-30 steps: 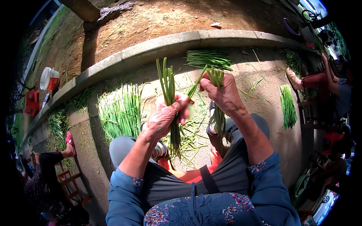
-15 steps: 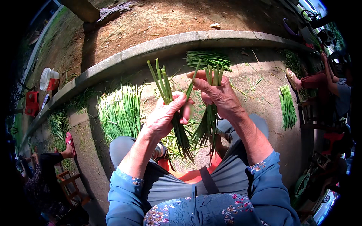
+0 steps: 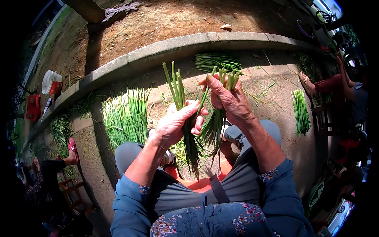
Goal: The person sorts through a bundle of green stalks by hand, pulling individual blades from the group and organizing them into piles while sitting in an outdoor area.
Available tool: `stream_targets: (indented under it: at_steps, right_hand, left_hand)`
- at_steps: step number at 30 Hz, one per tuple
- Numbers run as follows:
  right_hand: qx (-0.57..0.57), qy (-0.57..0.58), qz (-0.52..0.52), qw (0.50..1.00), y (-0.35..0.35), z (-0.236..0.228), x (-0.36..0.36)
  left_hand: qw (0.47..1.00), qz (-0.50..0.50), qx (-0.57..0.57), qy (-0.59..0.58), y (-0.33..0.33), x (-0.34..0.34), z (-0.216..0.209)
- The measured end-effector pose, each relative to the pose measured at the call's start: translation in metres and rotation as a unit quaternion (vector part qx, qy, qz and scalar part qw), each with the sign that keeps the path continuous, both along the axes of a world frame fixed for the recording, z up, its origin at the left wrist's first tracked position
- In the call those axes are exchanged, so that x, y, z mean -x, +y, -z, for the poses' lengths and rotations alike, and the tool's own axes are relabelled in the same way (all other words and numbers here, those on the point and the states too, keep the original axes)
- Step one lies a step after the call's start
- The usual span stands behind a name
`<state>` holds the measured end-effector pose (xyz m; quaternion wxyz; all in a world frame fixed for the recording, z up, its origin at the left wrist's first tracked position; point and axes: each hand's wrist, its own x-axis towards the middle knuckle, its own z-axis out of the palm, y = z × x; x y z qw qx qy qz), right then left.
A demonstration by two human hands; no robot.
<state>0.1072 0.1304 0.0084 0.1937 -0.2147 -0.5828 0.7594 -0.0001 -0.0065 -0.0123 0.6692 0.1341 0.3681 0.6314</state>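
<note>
My left hand [image 3: 175, 124] is closed around a bunch of long green stalks [image 3: 178, 93] that look like chives, pale cut ends upward and dark leaves hanging down. My right hand [image 3: 232, 100] grips a second bunch [image 3: 214, 125] the same way, its leaves drooping over my knees. Between the two hands a single stalk [image 3: 205, 96] slants, its top at my right thumb and fingers, its lower part by my left fingers. Loose green trimmings [image 3: 181, 152] lie on the ground below. A wide heap of chives [image 3: 125, 116] lies to the left.
Another chive bundle [image 3: 218, 62] lies ahead beside the curved stone curb [image 3: 169, 44], and one [image 3: 301, 112] lies right. An orange-red plastic thing [image 3: 201, 184] shows between my legs. A white bucket [image 3: 48, 82] and red stool [image 3: 33, 107] stand far left. Other people sit on both sides.
My right thumb has moved up to the single stalk's top, and that stalk sits lower and more slanted. The left bunch has shifted slightly to the right.
</note>
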Motion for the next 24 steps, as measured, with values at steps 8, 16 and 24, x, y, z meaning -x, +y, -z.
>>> stream_targets:
  at_steps: [8, 16, 24]
  right_hand:
    - [0.007, 0.045, 0.021, 0.999, 0.002, 0.001, 0.001]
    - [0.036, 0.046, 0.044, 0.997, 0.012, -0.003, -0.007]
    - [0.064, 0.076, 0.027, 0.995, 0.016, -0.002, -0.009]
  left_hand:
    - [0.996, -0.063, 0.06, 0.03, 0.008, -0.007, -0.003]
    - [0.974, -0.141, 0.063, 0.168, 0.004, 0.006, 0.015]
    - [0.982, -0.037, 0.083, 0.167, 0.008, 0.006, 0.003]
